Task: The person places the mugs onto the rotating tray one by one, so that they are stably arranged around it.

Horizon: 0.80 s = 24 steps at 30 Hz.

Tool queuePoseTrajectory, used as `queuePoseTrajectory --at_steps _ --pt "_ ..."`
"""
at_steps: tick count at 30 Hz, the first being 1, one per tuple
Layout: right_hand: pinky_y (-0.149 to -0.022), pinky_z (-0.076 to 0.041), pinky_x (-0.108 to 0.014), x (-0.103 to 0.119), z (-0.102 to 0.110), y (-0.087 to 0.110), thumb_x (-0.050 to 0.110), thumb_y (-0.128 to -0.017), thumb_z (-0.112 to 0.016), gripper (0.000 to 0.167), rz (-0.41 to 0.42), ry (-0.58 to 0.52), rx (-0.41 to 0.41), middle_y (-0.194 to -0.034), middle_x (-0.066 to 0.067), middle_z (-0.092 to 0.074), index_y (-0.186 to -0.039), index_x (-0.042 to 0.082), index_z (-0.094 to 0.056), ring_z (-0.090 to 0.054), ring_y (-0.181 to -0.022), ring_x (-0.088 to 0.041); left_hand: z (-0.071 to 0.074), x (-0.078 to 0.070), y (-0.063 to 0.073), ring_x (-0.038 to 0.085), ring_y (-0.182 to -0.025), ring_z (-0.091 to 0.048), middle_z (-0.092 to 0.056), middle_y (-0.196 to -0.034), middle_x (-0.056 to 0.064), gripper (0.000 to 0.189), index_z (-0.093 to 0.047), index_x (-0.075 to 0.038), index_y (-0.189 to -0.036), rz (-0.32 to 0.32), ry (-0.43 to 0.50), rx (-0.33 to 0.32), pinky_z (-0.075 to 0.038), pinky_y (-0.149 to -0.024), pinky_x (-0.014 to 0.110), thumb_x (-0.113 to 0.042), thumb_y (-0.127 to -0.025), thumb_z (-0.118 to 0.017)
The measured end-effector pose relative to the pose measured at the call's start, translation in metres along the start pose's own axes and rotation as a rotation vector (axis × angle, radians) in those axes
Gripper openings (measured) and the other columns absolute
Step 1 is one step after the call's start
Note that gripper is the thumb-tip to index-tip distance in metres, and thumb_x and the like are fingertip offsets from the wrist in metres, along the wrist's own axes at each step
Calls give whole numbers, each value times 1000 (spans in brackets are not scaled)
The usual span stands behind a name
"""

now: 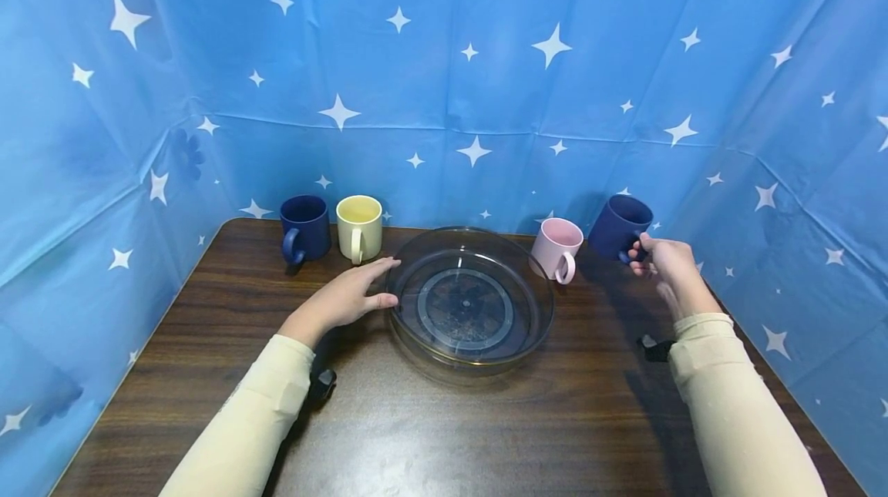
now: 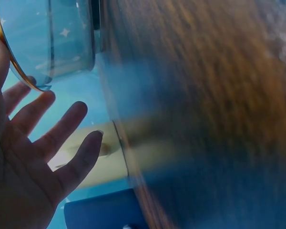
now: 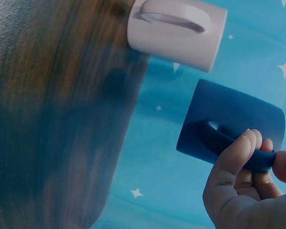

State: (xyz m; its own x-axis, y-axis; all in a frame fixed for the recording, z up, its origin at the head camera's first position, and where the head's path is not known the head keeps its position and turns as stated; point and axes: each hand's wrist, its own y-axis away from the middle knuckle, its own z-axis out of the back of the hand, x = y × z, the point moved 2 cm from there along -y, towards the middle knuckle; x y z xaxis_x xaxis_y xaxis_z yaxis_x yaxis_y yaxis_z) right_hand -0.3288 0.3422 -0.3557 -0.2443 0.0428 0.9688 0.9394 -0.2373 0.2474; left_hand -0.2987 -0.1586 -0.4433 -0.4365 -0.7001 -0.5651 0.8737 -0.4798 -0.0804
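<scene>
My right hand (image 1: pixel 667 266) grips the handle of a dark blue mug (image 1: pixel 620 224) at the back right; in the right wrist view fingers and thumb close round the handle. That mug (image 3: pixel 238 119) is tilted and held above the table. Just left of it stands a pink mug (image 1: pixel 555 245), handle toward the front right. My left hand (image 1: pixel 345 298) is at the left rim of a large clear glass bowl (image 1: pixel 444 358), fingers spread and fairly straight. Seen from the left wrist, thumb and fingertips are right at the bowl's golden-looking rim (image 2: pixel 19 71).
A yellow mug (image 1: pixel 361 231) and a second dark blue mug (image 1: pixel 305 229) stand at the back left of the brown wooden table (image 1: pixel 388 435). A blue curtain with white stars (image 1: pixel 444 58) encloses the table's back and sides.
</scene>
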Motion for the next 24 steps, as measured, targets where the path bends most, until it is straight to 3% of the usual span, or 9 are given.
queuePoseTrajectory --at_steps 12,18,24 --pt "-57 -56 -22 18 -11 17 21 -108 -48 30 83 35 60 -71 -1 -66 -90 1 -60 -63 -57 -8 1 -2 2 41 -146 -36 -35 -160 21 64 -39 -8 -156 4 8 -3 -28 -117 59 -28 -101 -64" --pt "-60 -56 -22 27 -24 27 20 -108 -49 29 126 47 133 -74 -1 -66 -88 4 -62 -62 -62 -8 1 -2 2 41 -146 -35 -35 -160 21 64 -39 -8 -156 1 5 -7 -27 -117 59 -29 -101 -65" --pt "-60 -56 -22 31 -40 33 20 -108 -49 32 163 84 155 -75 0 -65 -82 10 -65 -62 -61 -9 0 1 1 42 -145 -36 -35 -160 20 65 -39 -8 -156 -1 3 -6 -28 -117 60 -30 -101 -64"
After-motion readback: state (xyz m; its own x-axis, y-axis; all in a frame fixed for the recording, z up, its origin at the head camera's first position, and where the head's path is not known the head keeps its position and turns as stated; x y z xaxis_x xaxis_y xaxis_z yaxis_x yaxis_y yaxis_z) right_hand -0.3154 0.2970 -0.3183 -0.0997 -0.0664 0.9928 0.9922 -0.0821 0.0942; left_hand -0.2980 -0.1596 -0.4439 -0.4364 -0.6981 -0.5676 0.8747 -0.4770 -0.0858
